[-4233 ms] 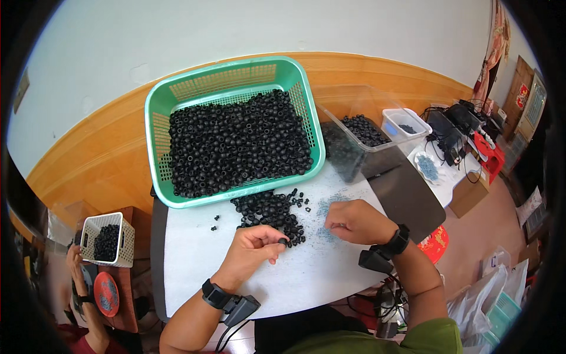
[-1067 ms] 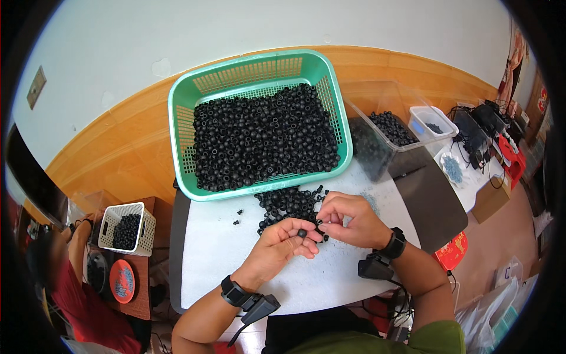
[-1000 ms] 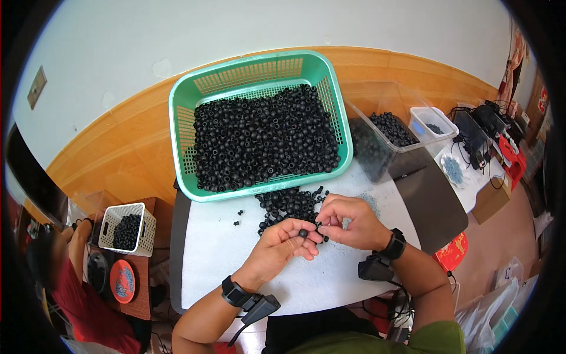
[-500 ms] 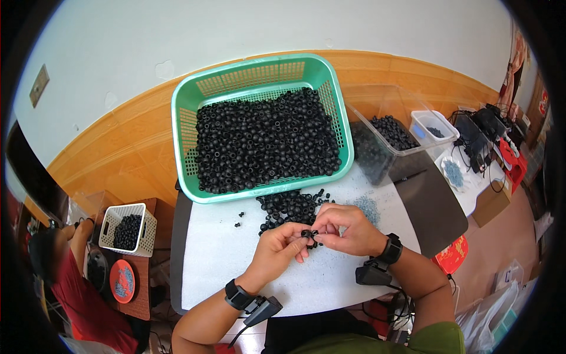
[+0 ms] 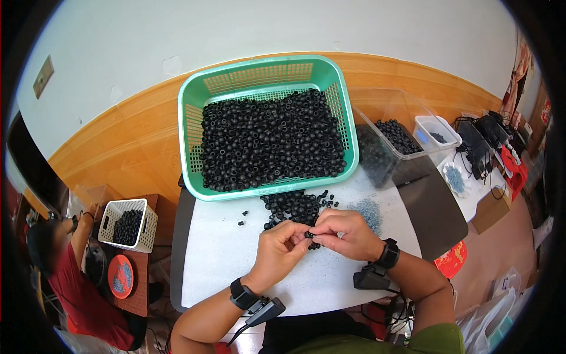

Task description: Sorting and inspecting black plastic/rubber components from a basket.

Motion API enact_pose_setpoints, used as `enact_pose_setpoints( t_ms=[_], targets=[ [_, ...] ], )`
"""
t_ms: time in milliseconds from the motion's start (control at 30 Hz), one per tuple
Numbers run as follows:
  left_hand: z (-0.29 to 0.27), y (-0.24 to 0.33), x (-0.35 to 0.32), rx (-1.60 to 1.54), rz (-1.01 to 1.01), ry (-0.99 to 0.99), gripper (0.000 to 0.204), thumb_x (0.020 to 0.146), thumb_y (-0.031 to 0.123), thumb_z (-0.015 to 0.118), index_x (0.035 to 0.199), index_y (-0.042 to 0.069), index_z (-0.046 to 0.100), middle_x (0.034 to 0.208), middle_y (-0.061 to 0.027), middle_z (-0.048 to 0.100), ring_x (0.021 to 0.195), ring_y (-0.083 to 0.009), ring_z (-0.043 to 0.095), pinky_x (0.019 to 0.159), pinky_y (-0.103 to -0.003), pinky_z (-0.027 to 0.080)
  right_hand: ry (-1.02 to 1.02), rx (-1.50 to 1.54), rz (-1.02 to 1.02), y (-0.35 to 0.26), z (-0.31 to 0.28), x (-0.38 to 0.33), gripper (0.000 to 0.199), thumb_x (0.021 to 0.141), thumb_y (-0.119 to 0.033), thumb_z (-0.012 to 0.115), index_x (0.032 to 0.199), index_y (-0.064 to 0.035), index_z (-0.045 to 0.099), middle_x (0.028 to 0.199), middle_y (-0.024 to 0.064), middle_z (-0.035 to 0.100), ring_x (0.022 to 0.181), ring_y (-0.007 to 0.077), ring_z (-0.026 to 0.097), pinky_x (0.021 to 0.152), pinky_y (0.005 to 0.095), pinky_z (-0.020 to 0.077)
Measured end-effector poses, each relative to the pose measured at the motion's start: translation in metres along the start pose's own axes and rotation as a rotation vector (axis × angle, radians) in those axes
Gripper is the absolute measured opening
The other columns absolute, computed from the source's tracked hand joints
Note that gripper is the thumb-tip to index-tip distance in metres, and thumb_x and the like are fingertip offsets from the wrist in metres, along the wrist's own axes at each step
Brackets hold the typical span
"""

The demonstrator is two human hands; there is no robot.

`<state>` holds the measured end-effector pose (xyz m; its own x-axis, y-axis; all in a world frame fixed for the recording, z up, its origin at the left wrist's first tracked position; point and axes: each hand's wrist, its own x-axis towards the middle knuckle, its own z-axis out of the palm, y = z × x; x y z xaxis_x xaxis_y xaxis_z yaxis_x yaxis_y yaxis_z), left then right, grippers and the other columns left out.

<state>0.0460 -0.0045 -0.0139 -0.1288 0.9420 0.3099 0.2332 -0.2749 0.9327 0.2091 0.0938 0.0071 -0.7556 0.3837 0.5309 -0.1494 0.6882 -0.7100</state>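
Observation:
My left hand (image 5: 276,251) pinches a small black ring-like part (image 5: 309,235) between thumb and fingers. Thumb and forefinger of my right hand (image 5: 349,235) close on the same part from the other side, so the fingertips of both hands meet around it. Just beyond my hands lies a loose heap of small black round parts (image 5: 293,206), on a white sheet (image 5: 218,259). To the right of the heap, tiny blue-grey pieces (image 5: 369,213) are scattered. A green basket (image 5: 268,193) full of similar black parts stands behind the heap.
A clear plastic bin (image 5: 407,154) with black parts stands right of the basket, near a small white tub (image 5: 437,131) and a plate of blue-grey pieces (image 5: 455,178). At left, another person (image 5: 88,289) sits by a white basket (image 5: 145,233) and a red plate (image 5: 121,276).
My fingertips have drawn closer together around the black part, covering more of it. The whole view has shifted slightly, moving the baskets a little to the right.

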Motion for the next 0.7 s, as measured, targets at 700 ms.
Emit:
enact_pose_setpoints(
  t_ms=[700],
  targets=[
    [0.0,0.013,0.002,0.245,0.201,0.011,0.021,0.074,-0.006,0.063,0.094,0.001,0.063,0.074,-0.0035,0.056,0.06,-0.0077,0.055,0.052,-0.019,0.045,0.04,0.569,0.634,-0.005,-0.001,0.001,0.007,0.079,0.001,0.066,0.081,-0.0004,0.06,0.067,0.0041,0.06,0.053,0.0056,0.051,0.046,0.0193,0.0387]
  ],
)
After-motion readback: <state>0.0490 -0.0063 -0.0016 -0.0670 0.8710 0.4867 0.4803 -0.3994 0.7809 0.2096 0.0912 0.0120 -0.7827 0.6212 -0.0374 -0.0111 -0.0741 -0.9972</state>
